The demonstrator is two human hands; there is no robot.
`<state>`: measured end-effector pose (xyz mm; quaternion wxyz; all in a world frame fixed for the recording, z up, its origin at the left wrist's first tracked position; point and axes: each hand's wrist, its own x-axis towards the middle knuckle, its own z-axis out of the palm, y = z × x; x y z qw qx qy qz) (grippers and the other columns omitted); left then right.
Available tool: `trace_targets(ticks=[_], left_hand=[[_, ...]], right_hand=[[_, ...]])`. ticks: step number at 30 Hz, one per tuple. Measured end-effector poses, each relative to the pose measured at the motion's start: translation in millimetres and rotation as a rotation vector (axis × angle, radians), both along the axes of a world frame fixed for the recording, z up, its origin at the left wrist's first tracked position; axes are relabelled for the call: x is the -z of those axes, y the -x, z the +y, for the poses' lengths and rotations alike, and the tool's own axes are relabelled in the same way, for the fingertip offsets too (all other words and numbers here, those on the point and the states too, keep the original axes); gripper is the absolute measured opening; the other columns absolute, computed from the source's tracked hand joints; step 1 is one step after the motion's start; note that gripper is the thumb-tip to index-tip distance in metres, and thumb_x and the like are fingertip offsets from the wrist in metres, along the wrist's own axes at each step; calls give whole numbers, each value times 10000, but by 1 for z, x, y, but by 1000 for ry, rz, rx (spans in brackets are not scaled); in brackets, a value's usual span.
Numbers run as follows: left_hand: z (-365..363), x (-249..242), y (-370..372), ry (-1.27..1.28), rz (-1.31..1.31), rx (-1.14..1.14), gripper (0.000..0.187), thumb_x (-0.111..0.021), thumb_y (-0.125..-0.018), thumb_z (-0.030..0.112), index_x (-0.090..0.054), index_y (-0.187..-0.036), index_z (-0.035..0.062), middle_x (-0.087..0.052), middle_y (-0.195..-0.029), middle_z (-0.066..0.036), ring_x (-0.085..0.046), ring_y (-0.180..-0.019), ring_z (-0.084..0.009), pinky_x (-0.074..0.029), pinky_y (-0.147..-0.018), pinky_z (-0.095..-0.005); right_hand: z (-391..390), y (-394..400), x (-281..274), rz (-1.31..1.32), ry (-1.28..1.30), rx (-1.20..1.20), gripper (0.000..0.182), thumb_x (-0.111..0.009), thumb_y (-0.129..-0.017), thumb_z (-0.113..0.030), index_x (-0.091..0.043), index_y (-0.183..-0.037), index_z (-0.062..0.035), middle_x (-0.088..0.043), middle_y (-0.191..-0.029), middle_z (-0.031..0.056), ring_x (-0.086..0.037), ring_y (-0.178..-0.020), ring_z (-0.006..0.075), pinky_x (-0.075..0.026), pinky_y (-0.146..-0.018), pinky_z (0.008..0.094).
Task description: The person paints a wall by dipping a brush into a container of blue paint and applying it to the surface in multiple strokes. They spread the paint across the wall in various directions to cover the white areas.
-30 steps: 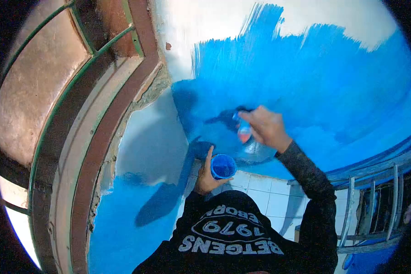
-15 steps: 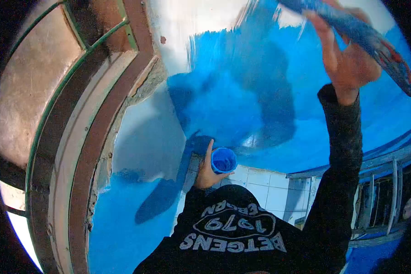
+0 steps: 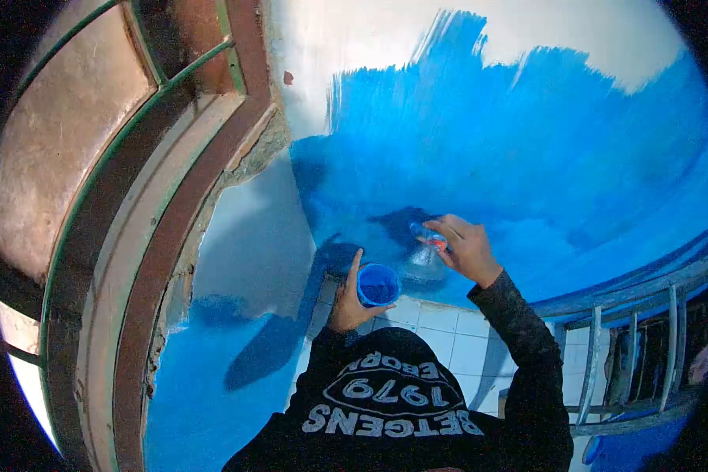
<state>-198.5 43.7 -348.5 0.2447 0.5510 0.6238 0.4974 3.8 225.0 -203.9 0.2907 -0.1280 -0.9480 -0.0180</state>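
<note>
My left hand is wrapped round a small blue cup, its thumb up along the side. Blue paint shows inside. To the right of the cup, my right hand grips a paint-smeared paintbrush with blue and red on its handle. The brush is seen foreshortened, close in front of the blue part of the wall, and much of it is hidden by my fingers. The wall's upper part is whitish, with a ragged brushed edge where the blue stops.
On the left stands a brown frame with green metal bars, bordered by rough broken plaster. A grey unpainted patch lies beside it. White tiles show below. A wooden ladder-like rack stands at the lower right.
My right hand has come down and left with the paintbrush, from high at the upper right to beside the cup. My left hand and the cup have barely shifted.
</note>
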Motion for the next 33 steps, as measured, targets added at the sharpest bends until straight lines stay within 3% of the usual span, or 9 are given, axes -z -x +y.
trace_targets(ticks=[6,9,12,13,15,17,19,21,33], left_hand=[[3,2,-7,33,-24,68,1357,-987,-620,332,-111,-1635,125,-539,-1395,-304,-576,-1271,-456,-468,-1068,-541],[3,-2,-11,16,-13,120,1351,-986,-625,320,-111,-1635,123,-531,-1405,-295,-567,-1283,-448,-463,-1074,-546],[2,-11,-16,32,-1,98,1349,-986,-629,312,-107,-1634,121,-533,-1403,-287,-568,-1280,-448,-459,-1078,-551],[3,-12,-15,17,25,104,1347,-985,-631,314,-106,-1634,122,-532,-1405,-285,-568,-1278,-449,-458,-1079,-552],[3,-9,-17,4,44,111,1346,-984,-634,315,-105,-1634,122,-531,-1407,-284,-569,-1276,-451,-457,-1080,-554],[4,-2,-16,5,4,98,1341,-982,-639,315,-104,-1634,124,-532,-1402,-289,-575,-1267,-453,-456,-1077,-554],[4,-4,-15,9,-6,94,1340,-981,-641,318,-102,-1634,124,-533,-1401,-290,-571,-1272,-455,-453,-1080,-554],[4,-6,-12,6,-14,81,1339,-980,-643,320,-101,-1634,123,-535,-1401,-292,-567,-1277,-458,-449,-1083,-554],[3,-5,-4,-39,-74,55,1353,-981,-633,326,-95,-1632,104,-551,-1399,-276,-569,-1288,-441,-447,-1095,-519]], right_hand=[[41,-14,-61,205,226,-15,349,-746,-876,-134,-658,-1209,-72,-700,-1067,100,-709,-900,305,-596,-673,396],[38,-3,-165,486,-187,-290,234,-695,-983,-260,-692,-1130,-77,-733,-1077,97,-733,-928,275,-609,-743,343],[40,-28,-233,466,-839,544,267,-842,-832,-393,-708,-783,-167,-723,-776,16,-677,-603,167,-506,-514,300],[41,-43,-270,453,-1066,361,198,-870,-831,-228,-778,-1001,-188,-729,-748,-101,-588,-500,46,-445,-477,235],[12,-11,-293,608,-1185,96,180,-805,-880,-175,-718,-943,-30,-720,-910,96,-628,-642,126,-489,-538,264],[27,-74,-282,243,-1268,741,262,-869,-828,-201,-761,-1060,-148,-746,-792,-12,-665,-611,104,-495,-532,238],[19,-26,-240,538,-567,62,248,-847,-817,-349,-686,-781,-165,-705,-756,2,-672,-609,178,-488,-508,293],[4,14,-197,490,-300,-289,227,-802,-860,-292,-705,-982,-127,-735,-927,54,-709,-761,235,-549,-585,329],[3,87,-6,-58,11,-222,299,-765,-826,-110,-649,-1098,-65,-693,-1124,98,-716,-916,292,-588,-694,405]])
